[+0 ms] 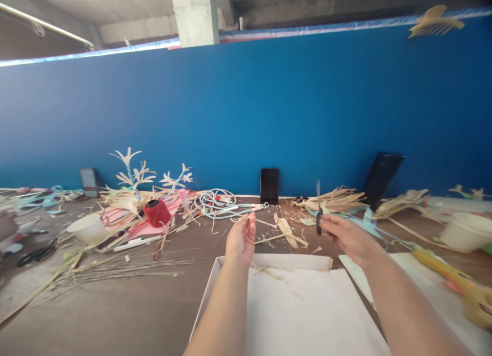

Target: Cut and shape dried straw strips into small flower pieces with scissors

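Observation:
My left hand (241, 238) is raised over the far edge of a shallow white box (215, 279), with its fingertips pinched together on something thin that I cannot make out. My right hand (344, 234) is closed around a small dark-handled tool (319, 220) held upright; its upper part is blurred. Between the two hands, on the brown table, lies a bundle of dry straw strips (286, 230). A few straw bits lie inside the box.
A red thread spool (157, 212), a white cup (89, 227), a white pen (136, 242), coiled cords (215, 202), black scissors (36, 253) and straw flowers (132, 174) lie left. Two phones (269, 185) (381, 179) lean on the blue wall. A white bowl (465, 230) and a yellow glue gun (457, 284) sit right.

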Motion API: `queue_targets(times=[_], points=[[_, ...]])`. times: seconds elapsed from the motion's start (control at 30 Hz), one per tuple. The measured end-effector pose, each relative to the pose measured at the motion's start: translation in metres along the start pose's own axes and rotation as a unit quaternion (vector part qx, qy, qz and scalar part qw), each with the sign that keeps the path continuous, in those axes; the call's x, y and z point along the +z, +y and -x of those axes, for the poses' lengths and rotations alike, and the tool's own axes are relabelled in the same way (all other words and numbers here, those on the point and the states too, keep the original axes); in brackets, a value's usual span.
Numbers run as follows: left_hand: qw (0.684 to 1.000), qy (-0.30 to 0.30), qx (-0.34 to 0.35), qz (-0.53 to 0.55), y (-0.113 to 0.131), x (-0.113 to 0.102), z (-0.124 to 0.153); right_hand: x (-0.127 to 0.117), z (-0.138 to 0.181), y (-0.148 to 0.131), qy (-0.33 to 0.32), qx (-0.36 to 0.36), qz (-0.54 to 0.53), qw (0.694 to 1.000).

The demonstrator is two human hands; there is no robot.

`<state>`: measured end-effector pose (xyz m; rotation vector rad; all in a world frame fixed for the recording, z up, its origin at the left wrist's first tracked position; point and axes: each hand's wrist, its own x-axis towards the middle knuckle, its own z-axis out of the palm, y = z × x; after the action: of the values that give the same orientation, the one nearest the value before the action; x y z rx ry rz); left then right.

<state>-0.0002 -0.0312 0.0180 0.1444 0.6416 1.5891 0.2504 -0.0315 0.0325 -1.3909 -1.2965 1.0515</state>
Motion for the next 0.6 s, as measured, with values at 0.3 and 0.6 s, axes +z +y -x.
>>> queue_targets(times=[0.3,0.6], points=[[0.998,0.020,-0.003,0.051,0.002,-0.002,-0.002,0.014,0.012,-0.021,0.028,-0.072,0.249,0.965],[0.996,0.024,0.021,0.086,0.004,-0.004,-0.007,0.034,0.004,-0.006,0.102,-0.241,0.266,0.928]])
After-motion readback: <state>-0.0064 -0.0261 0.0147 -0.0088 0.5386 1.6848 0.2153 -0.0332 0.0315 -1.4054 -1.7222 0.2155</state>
